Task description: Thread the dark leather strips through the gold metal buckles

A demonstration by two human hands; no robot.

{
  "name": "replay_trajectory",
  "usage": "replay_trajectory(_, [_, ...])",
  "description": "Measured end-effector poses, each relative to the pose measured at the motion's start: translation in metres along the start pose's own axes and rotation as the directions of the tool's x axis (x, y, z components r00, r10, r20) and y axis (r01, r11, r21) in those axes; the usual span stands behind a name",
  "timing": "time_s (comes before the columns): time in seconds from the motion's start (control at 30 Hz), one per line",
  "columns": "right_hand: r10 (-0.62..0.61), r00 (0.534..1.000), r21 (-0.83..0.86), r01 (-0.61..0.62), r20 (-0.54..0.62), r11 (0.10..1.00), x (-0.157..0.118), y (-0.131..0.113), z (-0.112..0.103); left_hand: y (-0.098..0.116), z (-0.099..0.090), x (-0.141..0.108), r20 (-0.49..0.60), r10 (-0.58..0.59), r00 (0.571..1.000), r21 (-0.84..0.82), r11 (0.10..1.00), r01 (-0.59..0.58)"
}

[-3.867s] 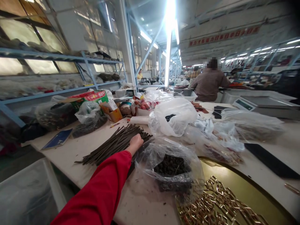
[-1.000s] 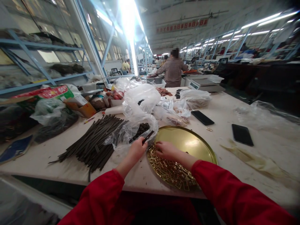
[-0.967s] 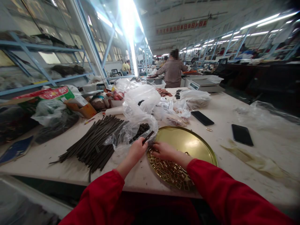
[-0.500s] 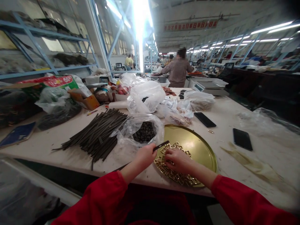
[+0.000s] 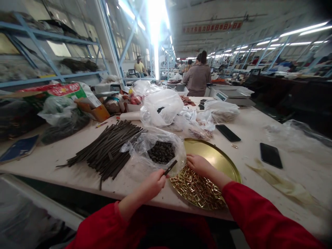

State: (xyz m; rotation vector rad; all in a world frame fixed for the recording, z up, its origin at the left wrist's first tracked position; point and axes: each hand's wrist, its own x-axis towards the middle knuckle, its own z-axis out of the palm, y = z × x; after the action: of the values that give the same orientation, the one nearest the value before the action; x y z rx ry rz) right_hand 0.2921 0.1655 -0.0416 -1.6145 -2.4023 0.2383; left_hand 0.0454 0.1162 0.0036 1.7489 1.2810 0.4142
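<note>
My left hand (image 5: 155, 181) is closed around a dark flat strip (image 5: 170, 167), whose free end points up and to the right over the bag's near edge. My right hand (image 5: 198, 165) is closed with its fingertips at the right rim of a clear plastic bag (image 5: 140, 147), seemingly pinching it. Small black pieces (image 5: 162, 152) fill the bag's opening. Beneath my right hand lies a round gold tray (image 5: 220, 152), with many gold rectangular buckles (image 5: 198, 188) heaped on its near side.
Left of the bag is a spread pile of dark strips (image 5: 103, 147). Two black phones (image 5: 228, 132) lie right of the tray, near a yellowish strip of cloth (image 5: 280, 180). More plastic bags (image 5: 162, 107) and a scale (image 5: 230, 93) stand behind. A person (image 5: 198, 77) works farther back.
My right hand has moved up from the buckles to the bag's rim, which now reaches farther right. My left hand has come down and left with the strip.
</note>
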Motion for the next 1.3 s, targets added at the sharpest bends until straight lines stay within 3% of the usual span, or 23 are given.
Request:
replay_trajectory(0.07, [-0.034,0.999,-0.001,0.034,0.031,0.999,-0.003,-0.004,0.0,0.0,-0.006,-0.009,0.102,-0.143,0.984,-0.205,0.965,0.161])
replay_trajectory(0.13, [-0.057,0.997,-0.013,0.058,0.057,0.998,-0.015,-0.006,-0.004,0.0,-0.012,-0.018,0.196,-0.21,0.958,-0.367,0.89,0.27])
replay_trajectory(0.23, [-0.045,0.999,-0.01,0.045,0.004,0.999,-0.036,-0.014,-0.017,0.002,-0.018,-0.03,0.28,-0.21,0.937,-0.496,0.804,0.328])
replay_trajectory(0.33, [0.084,0.991,0.248,-0.056,-0.101,0.967,-0.045,-0.039,-0.027,0.004,-0.018,-0.035,0.331,-0.175,0.927,-0.561,0.753,0.343])
replay_trajectory(0.4, [0.187,0.982,0.561,-0.169,0.025,0.81,-0.042,-0.065,-0.027,0.007,-0.017,-0.037,0.362,-0.154,0.919,-0.579,0.736,0.351])
replay_trajectory(0.5, [0.16,0.958,0.838,-0.286,0.238,0.465,-0.03,-0.098,-0.019,0.009,-0.016,-0.043,0.404,-0.176,0.898,-0.57,0.719,0.398])
replay_trajectory(0.57, [0.147,0.933,0.888,-0.357,0.328,0.289,-0.023,-0.11,-0.011,0.008,-0.017,-0.049,0.424,-0.189,0.886,-0.579,0.695,0.426])
replay_trajectory(0.67, [0.133,0.893,0.892,-0.443,0.43,0.094,-0.018,-0.117,-0.002,0.002,-0.018,-0.057,0.42,-0.182,0.889,-0.63,0.647,0.43])
replay_trajectory(0.77, [0.115,0.877,0.882,-0.471,0.467,0.012,-0.017,-0.121,0.001,-0.008,-0.014,-0.06,0.397,-0.16,0.904,-0.686,0.603,0.408])
replay_trajectory(0.93, [0.103,0.905,0.886,-0.425,0.412,0.187,-0.01,-0.126,-0.006,-0.021,-0.009,-0.05,0.317,-0.152,0.936,-0.723,0.601,0.342])
replay_trajectory(1.03, [0.161,0.961,0.876,-0.273,0.226,0.399,0.012,-0.114,-0.013,-0.025,-0.013,-0.044,0.252,-0.17,0.952,-0.674,0.676,0.299])
replay_trajectory(1.1, [0.181,0.983,0.713,-0.137,0.015,0.688,0.032,-0.099,-0.012,-0.027,-0.016,-0.041,0.21,-0.186,0.96,-0.651,0.706,0.279])
replay_trajectory(1.17, [0.141,0.988,0.424,-0.101,-0.063,0.9,0.051,-0.083,-0.006,-0.029,-0.02,-0.04,0.174,-0.209,0.962,-0.648,0.712,0.272])
replay_trajectory(1.3, [0.119,0.992,0.192,-0.124,0.033,0.974,0.067,-0.065,0.013,-0.035,-0.027,-0.041,0.155,-0.233,0.96,-0.645,0.712,0.277])
